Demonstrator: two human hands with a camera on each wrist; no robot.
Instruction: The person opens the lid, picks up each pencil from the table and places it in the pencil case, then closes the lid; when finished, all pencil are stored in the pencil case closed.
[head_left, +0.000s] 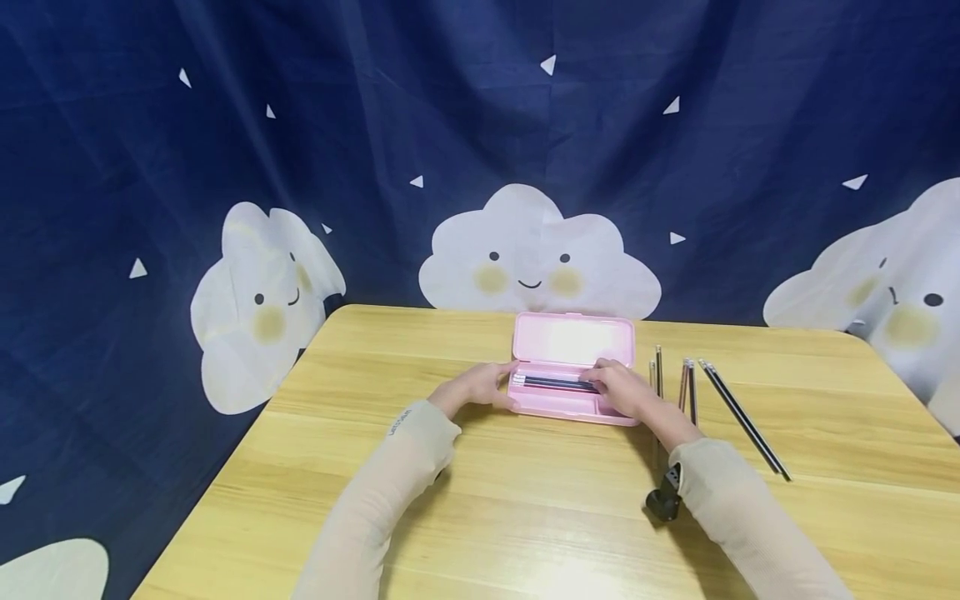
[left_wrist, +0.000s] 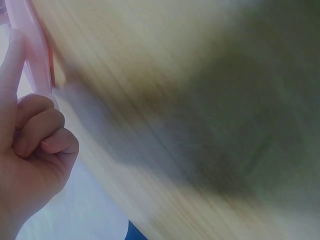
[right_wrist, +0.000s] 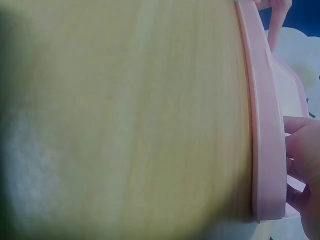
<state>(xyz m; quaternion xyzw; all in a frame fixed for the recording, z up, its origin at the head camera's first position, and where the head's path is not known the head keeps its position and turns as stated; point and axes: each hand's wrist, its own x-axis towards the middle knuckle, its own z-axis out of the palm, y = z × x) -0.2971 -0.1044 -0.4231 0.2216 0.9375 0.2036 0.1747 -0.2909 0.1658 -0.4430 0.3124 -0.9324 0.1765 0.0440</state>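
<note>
A pink pencil case (head_left: 551, 405) lies on the table with its lid (head_left: 573, 340) raised behind it. Inside, dark pencils (head_left: 555, 383) with white ends lie lengthwise along the back. My left hand (head_left: 483, 385) grips the left end of the case; in the left wrist view one digit stretches along the pink wall (left_wrist: 36, 45) while other fingers curl in. My right hand (head_left: 621, 388) reaches into the right part and pinches the pencils near their right ends. From the right wrist, the front wall (right_wrist: 267, 150) hides part of the fingers of that hand (right_wrist: 307, 155).
Right of the case, more pencils lie on the wooden table (head_left: 525, 508): a pair (head_left: 656, 371) partly behind the right forearm, another pair (head_left: 691, 392), and a slanted dark pair (head_left: 746, 423). A dark blue curtain (head_left: 480, 100) with clouds hangs behind the table.
</note>
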